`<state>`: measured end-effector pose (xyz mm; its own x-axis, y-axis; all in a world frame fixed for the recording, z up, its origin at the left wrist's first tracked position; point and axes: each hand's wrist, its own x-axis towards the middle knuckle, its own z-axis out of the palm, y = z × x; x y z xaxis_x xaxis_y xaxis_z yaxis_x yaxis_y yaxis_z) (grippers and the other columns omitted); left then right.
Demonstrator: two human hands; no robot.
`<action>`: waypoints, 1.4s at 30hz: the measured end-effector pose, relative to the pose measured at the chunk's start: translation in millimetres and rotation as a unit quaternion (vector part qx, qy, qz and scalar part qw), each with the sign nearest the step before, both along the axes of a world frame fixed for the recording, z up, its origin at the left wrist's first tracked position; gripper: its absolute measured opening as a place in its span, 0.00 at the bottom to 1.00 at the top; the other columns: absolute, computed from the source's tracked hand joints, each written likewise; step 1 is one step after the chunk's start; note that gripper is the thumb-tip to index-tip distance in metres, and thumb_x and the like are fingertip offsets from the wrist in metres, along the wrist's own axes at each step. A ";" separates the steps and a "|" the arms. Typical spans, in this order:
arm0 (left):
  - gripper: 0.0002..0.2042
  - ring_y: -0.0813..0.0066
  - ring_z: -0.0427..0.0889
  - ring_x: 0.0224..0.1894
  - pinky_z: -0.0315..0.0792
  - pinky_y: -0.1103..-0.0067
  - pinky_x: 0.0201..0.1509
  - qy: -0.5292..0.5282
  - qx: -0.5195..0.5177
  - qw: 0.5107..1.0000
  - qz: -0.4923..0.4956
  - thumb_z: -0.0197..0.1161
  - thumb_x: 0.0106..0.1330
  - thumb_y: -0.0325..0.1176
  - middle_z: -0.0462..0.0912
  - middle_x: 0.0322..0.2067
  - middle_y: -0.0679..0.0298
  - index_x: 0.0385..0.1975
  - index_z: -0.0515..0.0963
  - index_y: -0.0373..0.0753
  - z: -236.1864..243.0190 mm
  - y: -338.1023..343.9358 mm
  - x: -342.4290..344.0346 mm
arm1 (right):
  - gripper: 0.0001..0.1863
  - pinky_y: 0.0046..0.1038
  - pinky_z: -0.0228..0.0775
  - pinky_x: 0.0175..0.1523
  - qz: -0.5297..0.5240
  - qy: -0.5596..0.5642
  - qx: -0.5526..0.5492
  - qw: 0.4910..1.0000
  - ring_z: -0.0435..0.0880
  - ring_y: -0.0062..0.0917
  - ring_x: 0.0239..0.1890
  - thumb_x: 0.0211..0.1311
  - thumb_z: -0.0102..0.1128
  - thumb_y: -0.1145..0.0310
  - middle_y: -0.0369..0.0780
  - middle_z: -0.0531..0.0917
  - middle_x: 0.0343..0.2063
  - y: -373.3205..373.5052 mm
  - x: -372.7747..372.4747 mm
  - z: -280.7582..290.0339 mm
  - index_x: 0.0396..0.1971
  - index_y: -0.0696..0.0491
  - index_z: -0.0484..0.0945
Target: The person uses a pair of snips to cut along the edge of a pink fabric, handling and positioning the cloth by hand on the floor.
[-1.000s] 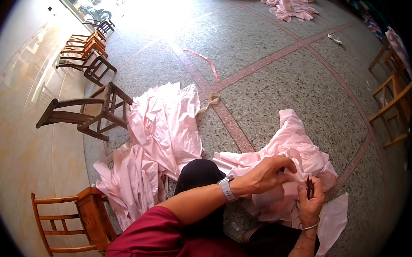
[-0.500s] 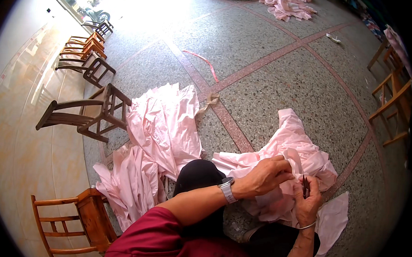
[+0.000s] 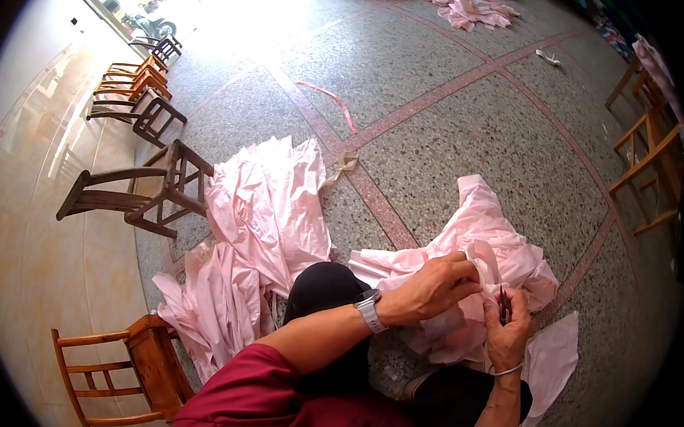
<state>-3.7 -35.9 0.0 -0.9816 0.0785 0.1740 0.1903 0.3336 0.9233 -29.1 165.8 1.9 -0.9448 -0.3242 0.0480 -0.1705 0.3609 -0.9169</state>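
Pale pink fabric (image 3: 495,235) lies bunched in front of my knees, one part of it raised between my hands. My left hand (image 3: 434,288), with a watch on its wrist, pinches an edge of this fabric, fingertips pressed together. Close beside it, my right hand (image 3: 510,337) is closed round small dark thread snips (image 3: 504,305), their pointed blades directed up and away from me. The snips' tips are at the fabric; whether they touch it I cannot tell. Fingers hide part of the snips' handle.
A larger heap of pink fabric (image 3: 269,202) spreads to the left, beside a dark wooden chair (image 3: 158,184). An orange-brown chair (image 3: 152,366) stands near left. Wooden furniture (image 3: 654,160) is at the right. More pink fabric (image 3: 473,5) and a red ribbon (image 3: 332,98) lie farther off.
The whole view has shifted slightly. My right hand has tilted the snips more upright near the fabric. My left hand keeps its pinch on the fabric.
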 end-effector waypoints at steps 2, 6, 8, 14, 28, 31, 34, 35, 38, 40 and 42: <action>0.06 0.57 0.78 0.35 0.71 0.69 0.39 0.001 -0.007 1.000 0.002 0.64 0.63 0.30 0.76 0.32 0.55 0.34 0.78 0.34 -1.9 0.4 0.1 | 0.06 0.18 0.63 0.30 0.004 0.032 0.025 0.999 0.68 0.12 0.26 0.59 0.64 0.75 0.31 0.75 0.27 -1.3 0.4 1.3 0.34 0.57 0.76; 0.07 0.56 0.77 0.35 0.70 0.69 0.39 -0.007 -0.010 1.000 0.008 0.64 0.63 0.31 0.75 0.31 0.54 0.33 0.78 0.34 -1.6 2.0 0.4 | 0.05 0.18 0.62 0.30 0.025 0.016 0.007 1.000 0.68 0.13 0.26 0.63 0.61 0.73 0.29 0.71 0.25 1.1 -1.0 -6.6 0.34 0.56 0.75; 0.07 0.56 0.77 0.35 0.70 0.68 0.39 -0.007 -0.011 1.000 0.009 0.64 0.63 0.31 0.75 0.31 0.54 0.32 0.78 0.34 0.7 2.6 0.5 | 0.04 0.18 0.62 0.29 0.017 0.063 -0.001 0.998 0.68 0.12 0.24 0.65 0.60 0.73 0.29 0.71 0.24 -3.4 -1.1 -3.9 0.33 0.56 0.76; 0.06 0.55 0.76 0.37 0.70 0.68 0.40 0.005 -0.030 0.999 0.019 0.63 0.63 0.30 0.74 0.35 0.54 0.32 0.76 0.35 3.7 2.8 1.6 | 0.04 0.17 0.62 0.29 0.021 0.020 0.016 0.999 0.68 0.10 0.25 0.63 0.61 0.73 0.28 0.73 0.22 2.7 -3.5 -5.7 0.33 0.57 0.77; 0.04 0.64 0.74 0.32 0.70 0.71 0.36 0.031 0.006 0.997 0.069 0.57 0.67 0.27 0.75 0.30 0.59 0.38 0.72 0.36 -8.4 -9.4 -3.0 | 0.08 0.28 0.71 0.39 0.071 -0.045 -0.044 0.995 0.78 0.24 0.34 0.62 0.59 0.72 0.40 0.81 0.31 11.2 -8.2 -15.7 0.38 0.59 0.78; 0.06 0.83 0.67 0.30 0.64 0.82 0.32 -0.034 0.108 0.988 0.108 0.51 0.74 0.32 0.70 0.27 0.71 0.35 0.71 0.37 1.5 -17.4 -14.9 | 0.07 0.22 0.68 0.33 0.008 -0.115 -0.059 0.992 0.76 0.17 0.28 0.62 0.62 0.70 0.35 0.81 0.28 12.2 -21.2 -4.4 0.37 0.57 0.79; 0.09 0.86 0.63 0.28 0.60 0.85 0.30 -0.043 0.125 0.978 0.163 0.52 0.74 0.33 0.67 0.25 0.73 0.32 0.71 0.37 5.5 -33.8 -1.7 | 0.07 0.18 0.66 0.30 -0.008 -0.184 -0.106 0.977 0.74 0.12 0.24 0.62 0.63 0.69 0.32 0.81 0.26 -3.3 -22.7 -6.1 0.37 0.55 0.79; 0.09 0.89 0.62 0.28 0.59 0.86 0.31 -0.036 0.116 0.981 0.154 0.51 0.75 0.34 0.67 0.25 0.76 0.32 0.71 0.38 8.4 -34.1 -2.3 | 0.06 0.15 0.63 0.27 -0.011 -0.171 -0.128 0.977 0.71 0.09 0.22 0.63 0.62 0.70 0.30 0.79 0.23 0.7 -21.2 -4.3 0.36 0.56 0.79; 0.09 0.90 0.61 0.28 0.58 0.88 0.32 -0.067 0.173 0.966 0.178 0.51 0.76 0.36 0.67 0.26 0.78 0.32 0.71 0.40 17.5 -23.7 -3.4 | 0.05 0.13 0.59 0.25 -0.015 -0.136 -0.135 0.981 0.66 0.06 0.20 0.62 0.63 0.72 0.28 0.74 0.20 8.5 -13.0 -3.6 0.35 0.56 0.78; 0.09 0.92 0.61 0.29 0.57 0.89 0.32 -0.078 0.160 0.969 0.174 0.51 0.76 0.37 0.67 0.26 0.79 0.33 0.71 0.41 18.3 -25.3 -1.4 | 0.07 0.14 0.57 0.26 0.006 -0.092 -0.104 0.990 0.62 0.07 0.21 0.60 0.65 0.73 0.25 0.70 0.19 8.0 -7.1 -7.6 0.33 0.56 0.76; 0.09 0.92 0.61 0.29 0.57 0.89 0.32 -0.083 0.196 0.957 0.198 0.52 0.76 0.37 0.67 0.26 0.80 0.33 0.72 0.41 17.9 -25.8 0.1 | 0.10 0.15 0.56 0.26 0.013 -0.131 -0.118 0.984 0.60 0.09 0.21 0.57 0.68 0.72 0.26 0.67 0.19 2.0 1.9 -9.6 0.33 0.56 0.75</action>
